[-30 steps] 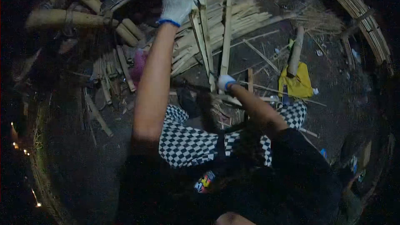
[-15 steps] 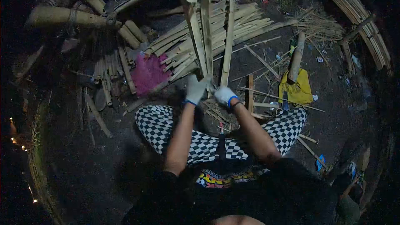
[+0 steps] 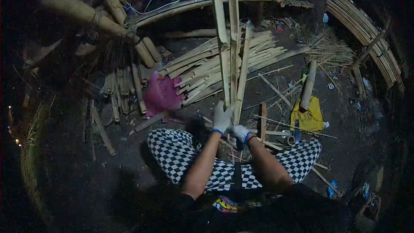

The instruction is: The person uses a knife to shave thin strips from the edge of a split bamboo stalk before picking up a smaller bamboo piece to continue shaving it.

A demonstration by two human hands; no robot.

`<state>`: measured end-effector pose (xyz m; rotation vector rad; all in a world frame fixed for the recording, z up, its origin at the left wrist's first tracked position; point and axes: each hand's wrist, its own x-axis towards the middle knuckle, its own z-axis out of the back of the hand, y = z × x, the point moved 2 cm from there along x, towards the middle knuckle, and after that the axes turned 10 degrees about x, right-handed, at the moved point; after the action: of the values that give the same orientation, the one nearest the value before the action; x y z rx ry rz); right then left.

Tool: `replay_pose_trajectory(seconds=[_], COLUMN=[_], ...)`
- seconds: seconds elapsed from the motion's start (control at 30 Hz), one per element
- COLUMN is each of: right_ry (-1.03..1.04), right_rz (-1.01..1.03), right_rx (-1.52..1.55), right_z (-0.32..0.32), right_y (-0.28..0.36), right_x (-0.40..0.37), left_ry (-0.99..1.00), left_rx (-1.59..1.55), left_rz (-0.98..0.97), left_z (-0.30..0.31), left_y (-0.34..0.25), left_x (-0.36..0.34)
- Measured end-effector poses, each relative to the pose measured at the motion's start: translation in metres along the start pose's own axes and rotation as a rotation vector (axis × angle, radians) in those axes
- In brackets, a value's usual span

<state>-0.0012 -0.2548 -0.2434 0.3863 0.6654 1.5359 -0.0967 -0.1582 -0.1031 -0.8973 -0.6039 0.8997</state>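
Two long split bamboo strips (image 3: 233, 47) stand up in front of me, joined or close together at their lower ends. My left hand (image 3: 222, 118), in a white work glove with a blue cuff, is closed around the strips near the bottom. My right hand (image 3: 240, 133), gloved the same way, is closed just below and to the right, against the lower ends. What its fingers hold is blurred and partly hidden. Another bamboo slat (image 3: 243, 67) leans right beside the strips, its lower end close to my hands.
A pile of split bamboo (image 3: 202, 75) lies ahead, with a pink cloth or sack (image 3: 160, 95) at its left. A bamboo log (image 3: 308, 87) rests on a yellow sack (image 3: 311, 118) at right. Thick bamboo poles (image 3: 92, 15) stand at upper left. My checkered-trousered legs (image 3: 174, 157) are folded around the work.
The whole view has shifted, so the scene sits lower. My hands have come closer together, the right one now below the left. The strips stand more upright and nearer the leaning slat.
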Motion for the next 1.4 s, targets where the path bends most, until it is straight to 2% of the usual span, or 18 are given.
replay_pose_trajectory(seconds=[0.07, 0.13, 0.17, 0.33, 0.4, 0.53, 0.6, 0.7, 0.73, 0.83, 0.93, 1.0, 1.07, 1.13, 1.17, 1.23, 1.33, 1.4], right_ry=[-0.101, 0.173, 0.127, 0.141, 0.003, 0.337, 0.249, 0.106, 0.11, -0.067, 0.025, 0.124, -0.092, -0.746, -0.464, -0.186, -0.306, -0.217], right_rz=[0.01, -0.099, -0.093, -0.102, -0.153, -0.018, -0.22, -0.716, -0.716, -0.592, -0.607, -0.406, -0.574, 0.128, -0.235, -0.325, -0.177, -0.448], right_rx=[-0.052, -0.311, -0.243, -0.481, -0.303, -0.485, -0.319, 0.625, 0.626, 1.636, 1.932, 1.659, 1.779, 0.957, 0.525, 0.106, 0.446, 0.84], right_z=[0.014, 0.008, 0.01, 0.012, 0.021, 0.031, 0.057, 0.11, 0.099, 0.075, 0.042, 0.029, -0.008, -0.147, -0.073, -0.001, -0.007, 0.005], right_y=[0.016, 0.005, 0.006, -0.011, -0.02, -0.035, -0.01, 0.074, 0.066, 0.08, 0.072, 0.069, 0.081, -0.007, 0.044, 0.109, 0.079, 0.053], right_x=[0.008, 0.014, 0.009, -0.009, -0.023, -0.025, -0.028, -0.045, -0.046, -0.058, -0.044, -0.022, 0.015, 0.103, 0.075, 0.059, 0.054, 0.036], left_ry=[-0.121, -0.245, -0.216, -0.019, -0.03, -0.007, -0.029, 0.024, 0.023, -0.012, -0.099, -0.169, -0.432, -0.383, -0.338, -0.333, -0.229, -0.115], left_rx=[0.042, -0.051, -0.33, 0.063, -0.115, -0.051, 0.035, 0.072, 0.073, 0.027, -0.016, -0.099, -0.013, 0.017, 0.044, -0.053, 0.135, 0.232], left_rz=[-0.064, -0.031, -0.061, -0.045, -0.116, -0.154, -0.183, -0.106, -0.103, 0.056, 0.056, 0.103, 0.06, 0.082, 0.099, 0.043, 0.026, 0.08], left_z=[0.009, 0.011, 0.013, -0.008, -0.011, -0.023, -0.017, -0.013, -0.009, 0.005, 0.015, -0.002, 0.011, 0.014, 0.014, 0.013, 0.032, 0.038], left_y=[-0.022, -0.03, -0.044, -0.048, -0.064, -0.061, -0.065, -0.061, -0.06, -0.052, -0.043, -0.02, -0.025, -0.021, -0.015, -0.005, -0.021, 0.0], left_x=[0.016, 0.031, 0.033, 0.026, 0.018, 0.022, 0.026, 0.041, 0.045, 0.057, 0.07, 0.084, 0.087, 0.093, 0.098, 0.102, 0.099, 0.114])
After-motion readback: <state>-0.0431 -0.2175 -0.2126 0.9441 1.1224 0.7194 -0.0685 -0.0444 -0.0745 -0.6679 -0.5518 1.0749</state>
